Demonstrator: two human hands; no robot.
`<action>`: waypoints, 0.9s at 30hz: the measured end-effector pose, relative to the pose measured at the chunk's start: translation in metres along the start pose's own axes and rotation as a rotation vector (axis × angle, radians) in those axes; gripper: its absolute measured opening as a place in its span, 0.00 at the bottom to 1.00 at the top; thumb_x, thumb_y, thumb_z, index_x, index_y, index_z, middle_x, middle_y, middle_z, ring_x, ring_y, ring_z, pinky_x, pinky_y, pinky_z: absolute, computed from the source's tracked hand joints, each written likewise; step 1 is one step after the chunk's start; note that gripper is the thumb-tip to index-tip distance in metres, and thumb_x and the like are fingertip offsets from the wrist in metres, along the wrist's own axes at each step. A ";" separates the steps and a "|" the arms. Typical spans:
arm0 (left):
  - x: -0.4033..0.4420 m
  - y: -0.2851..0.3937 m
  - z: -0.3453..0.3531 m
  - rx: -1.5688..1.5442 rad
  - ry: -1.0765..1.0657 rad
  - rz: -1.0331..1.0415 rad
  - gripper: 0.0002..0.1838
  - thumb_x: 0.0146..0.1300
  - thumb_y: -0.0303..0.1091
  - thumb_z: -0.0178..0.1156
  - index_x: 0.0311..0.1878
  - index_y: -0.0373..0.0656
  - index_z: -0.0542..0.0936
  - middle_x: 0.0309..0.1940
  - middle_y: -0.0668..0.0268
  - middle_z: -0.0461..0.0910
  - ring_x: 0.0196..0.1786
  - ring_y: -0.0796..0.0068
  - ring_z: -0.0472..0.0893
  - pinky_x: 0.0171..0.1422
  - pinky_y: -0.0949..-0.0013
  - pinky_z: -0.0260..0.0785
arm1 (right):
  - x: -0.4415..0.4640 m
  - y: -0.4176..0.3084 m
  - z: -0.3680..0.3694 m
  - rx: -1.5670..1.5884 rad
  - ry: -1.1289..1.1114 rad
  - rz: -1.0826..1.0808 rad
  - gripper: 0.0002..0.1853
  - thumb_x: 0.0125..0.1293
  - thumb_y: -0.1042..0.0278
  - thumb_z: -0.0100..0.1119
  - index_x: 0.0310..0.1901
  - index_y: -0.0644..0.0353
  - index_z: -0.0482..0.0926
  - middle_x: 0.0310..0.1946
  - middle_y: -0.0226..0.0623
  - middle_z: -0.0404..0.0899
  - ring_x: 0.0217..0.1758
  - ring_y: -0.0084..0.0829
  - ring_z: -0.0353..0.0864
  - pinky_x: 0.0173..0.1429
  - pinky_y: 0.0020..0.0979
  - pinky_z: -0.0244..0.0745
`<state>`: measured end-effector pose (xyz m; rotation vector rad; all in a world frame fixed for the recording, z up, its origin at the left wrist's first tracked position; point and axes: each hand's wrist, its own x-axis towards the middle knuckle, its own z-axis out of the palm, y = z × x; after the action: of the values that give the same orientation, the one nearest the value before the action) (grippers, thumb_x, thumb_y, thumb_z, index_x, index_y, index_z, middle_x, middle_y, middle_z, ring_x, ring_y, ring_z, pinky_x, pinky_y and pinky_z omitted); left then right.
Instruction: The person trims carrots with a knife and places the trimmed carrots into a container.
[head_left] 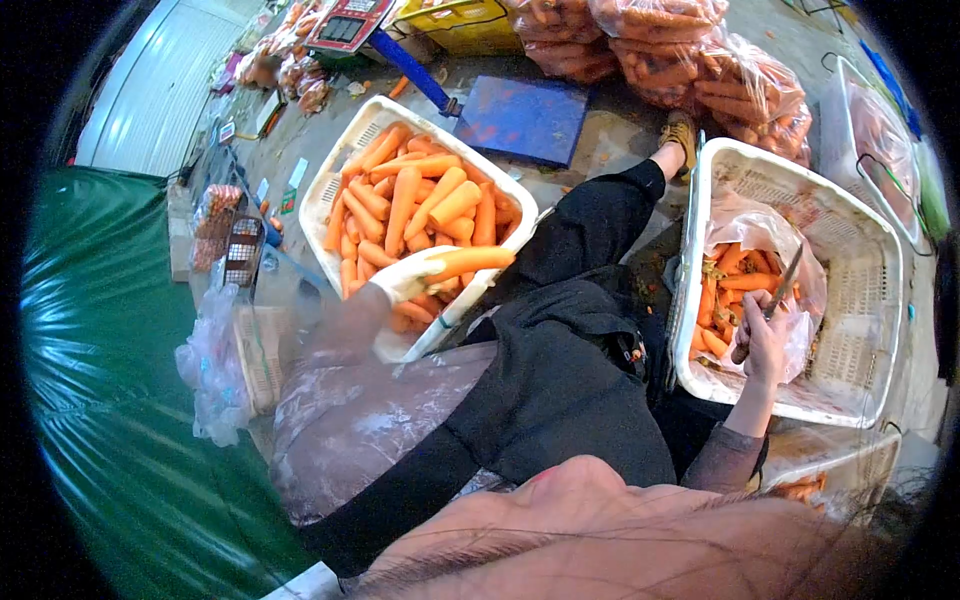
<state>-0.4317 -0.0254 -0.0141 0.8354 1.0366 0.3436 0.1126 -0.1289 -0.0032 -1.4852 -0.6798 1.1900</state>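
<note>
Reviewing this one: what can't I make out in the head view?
All in the head view:
- Left basket, floor: hidden under piled carrots.
- Plastic bag, bottom: hidden by the carrots inside.
- Knife, middle of its handle: covered by the right hand.
- Left forearm: blurred, surface detail lost.
- Scale display, reading: too small and at the top edge.

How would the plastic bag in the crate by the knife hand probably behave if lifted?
The bag looks floppy, its thin film creased and slumped. It would probably hang heavy at the bottom, given the carrots inside. With its mouth open, some might spill if it tips.
</note>
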 end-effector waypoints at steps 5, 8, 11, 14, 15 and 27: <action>-0.026 -0.015 -0.027 1.066 0.474 0.314 0.19 0.51 0.34 0.65 0.47 0.40 0.78 0.40 0.64 0.79 0.44 0.65 0.77 0.51 0.64 0.69 | -0.005 -0.005 0.003 -0.101 -0.027 0.026 0.05 0.66 0.69 0.56 0.32 0.57 0.73 0.17 0.19 0.66 0.14 0.10 0.59 0.17 0.16 0.52; 0.008 0.014 0.008 1.364 0.706 0.627 0.07 0.50 0.27 0.63 0.34 0.41 0.81 0.35 0.58 0.80 0.41 0.56 0.78 0.49 0.61 0.70 | -0.010 -0.018 0.000 -0.062 0.030 -0.056 0.05 0.64 0.66 0.58 0.33 0.57 0.75 0.17 0.18 0.66 0.16 0.10 0.59 0.18 0.16 0.52; 0.067 0.057 0.102 1.178 0.363 0.700 0.07 0.52 0.25 0.60 0.36 0.40 0.80 0.34 0.60 0.80 0.39 0.60 0.79 0.47 0.65 0.72 | -0.018 -0.041 -0.012 0.078 0.113 -0.137 0.06 0.64 0.66 0.57 0.31 0.56 0.75 0.16 0.18 0.64 0.15 0.11 0.58 0.19 0.17 0.53; 0.126 0.074 0.215 1.036 -0.139 0.960 0.08 0.53 0.24 0.59 0.38 0.39 0.79 0.33 0.59 0.79 0.37 0.62 0.80 0.44 0.68 0.72 | -0.018 -0.050 -0.033 0.271 0.187 -0.270 0.06 0.64 0.68 0.58 0.31 0.58 0.73 0.15 0.19 0.63 0.14 0.12 0.59 0.18 0.16 0.52; 0.148 0.072 0.247 1.061 -0.291 0.971 0.07 0.53 0.24 0.58 0.37 0.40 0.79 0.34 0.58 0.79 0.38 0.61 0.80 0.44 0.67 0.72 | -0.019 -0.051 -0.040 0.298 0.232 -0.272 0.06 0.64 0.68 0.58 0.31 0.58 0.73 0.15 0.19 0.63 0.14 0.12 0.59 0.18 0.16 0.52; 0.362 -0.084 0.451 1.955 -1.047 -0.107 0.25 0.42 0.48 0.68 0.38 0.36 0.83 0.36 0.56 0.83 0.35 0.61 0.82 0.40 0.60 0.73 | -0.022 -0.060 -0.074 0.400 0.383 -0.296 0.06 0.65 0.70 0.56 0.31 0.61 0.73 0.15 0.20 0.62 0.14 0.11 0.58 0.19 0.16 0.52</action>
<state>0.1245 -0.0579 -0.1903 2.2545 0.0762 -1.3703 0.1845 -0.1598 0.0562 -1.1777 -0.3564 0.7333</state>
